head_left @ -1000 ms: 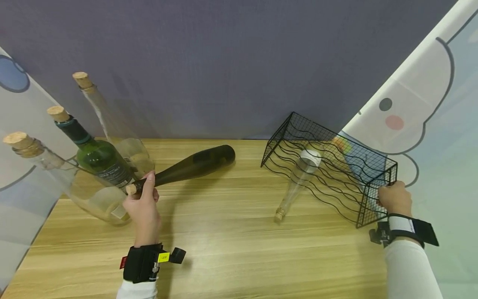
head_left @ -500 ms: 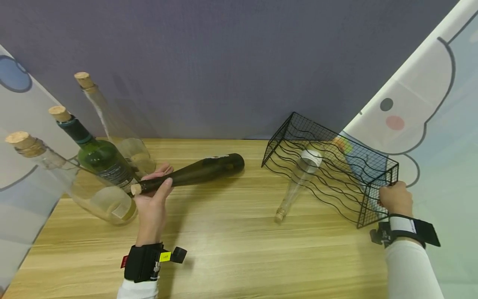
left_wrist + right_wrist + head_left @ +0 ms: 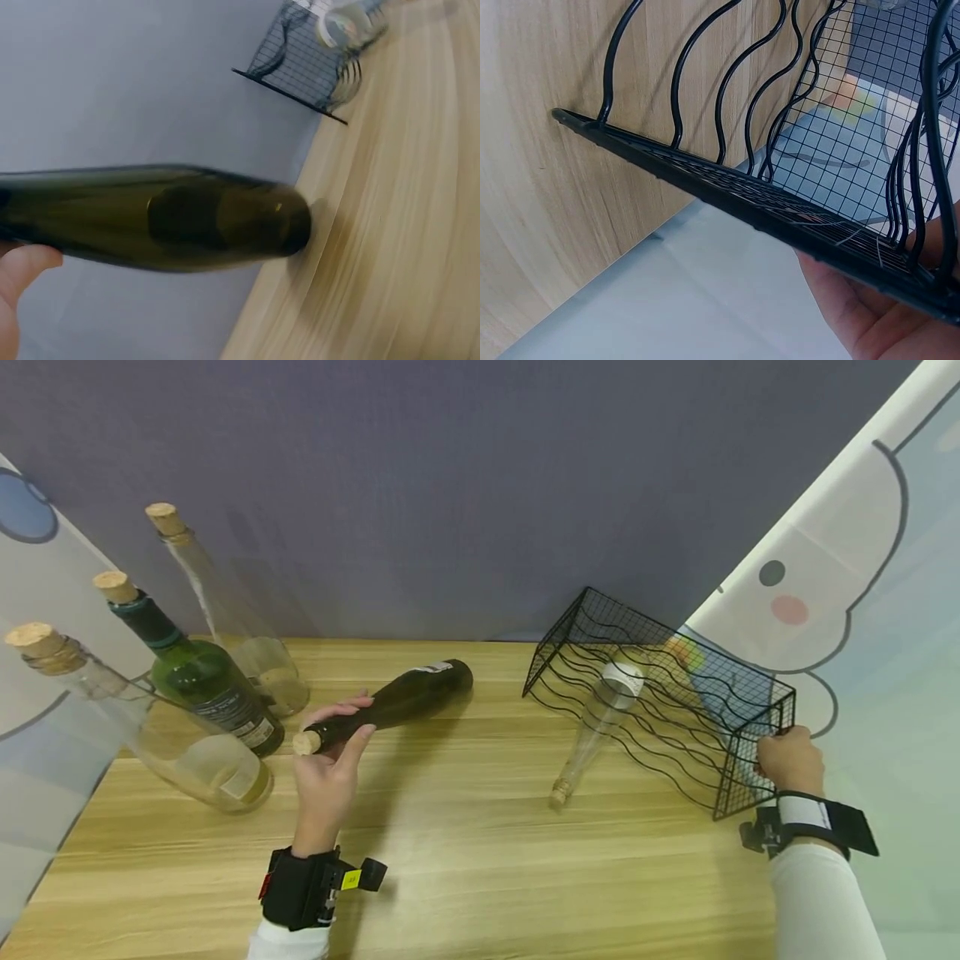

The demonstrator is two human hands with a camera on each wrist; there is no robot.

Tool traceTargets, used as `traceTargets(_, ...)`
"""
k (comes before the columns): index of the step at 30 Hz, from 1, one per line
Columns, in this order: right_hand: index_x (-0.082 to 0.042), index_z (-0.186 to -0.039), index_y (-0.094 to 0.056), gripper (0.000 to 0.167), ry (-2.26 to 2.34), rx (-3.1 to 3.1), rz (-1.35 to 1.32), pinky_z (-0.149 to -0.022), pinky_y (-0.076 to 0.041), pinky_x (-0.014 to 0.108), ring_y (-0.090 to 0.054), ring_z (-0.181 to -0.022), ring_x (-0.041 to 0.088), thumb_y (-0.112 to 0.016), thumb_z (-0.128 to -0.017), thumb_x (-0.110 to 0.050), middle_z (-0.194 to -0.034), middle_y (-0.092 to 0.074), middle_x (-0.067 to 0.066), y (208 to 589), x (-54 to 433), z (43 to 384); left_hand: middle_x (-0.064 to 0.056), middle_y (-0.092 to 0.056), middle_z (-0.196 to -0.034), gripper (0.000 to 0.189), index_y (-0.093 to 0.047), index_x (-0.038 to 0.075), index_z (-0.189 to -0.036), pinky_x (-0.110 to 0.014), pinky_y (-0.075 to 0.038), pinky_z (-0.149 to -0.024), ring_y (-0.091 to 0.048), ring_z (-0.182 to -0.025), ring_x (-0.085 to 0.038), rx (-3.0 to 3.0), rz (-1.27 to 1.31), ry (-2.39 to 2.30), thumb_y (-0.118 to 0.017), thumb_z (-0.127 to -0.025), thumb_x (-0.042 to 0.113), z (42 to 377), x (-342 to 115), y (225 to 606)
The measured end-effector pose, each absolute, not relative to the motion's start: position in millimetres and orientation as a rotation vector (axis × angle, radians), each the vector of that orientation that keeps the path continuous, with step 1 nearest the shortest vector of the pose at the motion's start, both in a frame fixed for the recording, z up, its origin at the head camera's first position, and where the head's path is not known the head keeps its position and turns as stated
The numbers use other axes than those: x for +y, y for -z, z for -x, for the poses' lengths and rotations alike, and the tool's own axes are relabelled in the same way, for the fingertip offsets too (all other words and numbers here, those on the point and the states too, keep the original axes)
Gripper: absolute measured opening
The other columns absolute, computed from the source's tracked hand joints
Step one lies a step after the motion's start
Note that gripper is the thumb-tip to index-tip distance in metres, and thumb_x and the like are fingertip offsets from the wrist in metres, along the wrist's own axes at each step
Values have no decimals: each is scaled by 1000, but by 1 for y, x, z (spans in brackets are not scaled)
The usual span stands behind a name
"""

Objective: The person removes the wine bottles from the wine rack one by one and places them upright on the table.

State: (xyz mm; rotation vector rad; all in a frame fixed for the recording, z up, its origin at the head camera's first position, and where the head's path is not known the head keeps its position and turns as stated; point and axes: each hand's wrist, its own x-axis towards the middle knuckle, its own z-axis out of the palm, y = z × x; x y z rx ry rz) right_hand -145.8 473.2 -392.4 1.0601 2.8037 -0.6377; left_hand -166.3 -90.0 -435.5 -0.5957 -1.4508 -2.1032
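My left hand [image 3: 330, 777] holds a dark green wine bottle [image 3: 420, 695] by its corked neck, thumb on the near side and fingers on the far side. The bottle slants over the table, its base pointing right; in the left wrist view its base [image 3: 289, 221] overlaps the table's far edge. With curled fingers my right hand [image 3: 791, 762] grips the right end panel of a black wire wine rack [image 3: 742, 768]. The right wrist view shows that hand [image 3: 870, 319] at the panel. One clear corked bottle [image 3: 600, 710] lies in the rack, neck towards me.
At the left stand a clear corked bottle [image 3: 195, 756], a green labelled wine bottle [image 3: 206, 681] and another clear bottle [image 3: 266, 660]. A grey panel [image 3: 420, 502] rises behind the wooden table [image 3: 480, 860]. A printed sheet [image 3: 892, 693] hangs at the right.
My left hand has shifted right, its hold turning from over the neck to beneath and around it. The bottle has turned, bringing a white label into view. The right hand and rack stay put.
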Motion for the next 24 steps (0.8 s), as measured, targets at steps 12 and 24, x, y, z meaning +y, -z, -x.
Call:
traceTargets(12,16,-111,-37,37,644,2828,-1020,-58,-42,43,-53,-77,44,-32,-91,-14,-81,-55,30,394,473,143,-20,-60,-121,51,-56,-2,-120,-38,-31,-113,-51,-127,-34,-2056,712,1139,-52,-96,44,170,-83,440)
traceTargets(24,14,-107,-39,33,653,2808,-1040,-61,-42,45,-52,-81,46,-32,-90,-14,-84,-55,31,392,472,143,-13,-49,-144,68,-60,14,-114,-66,-22,-115,-31,-145,-37,-2286,856,1272,-52,-81,73,186,-79,441)
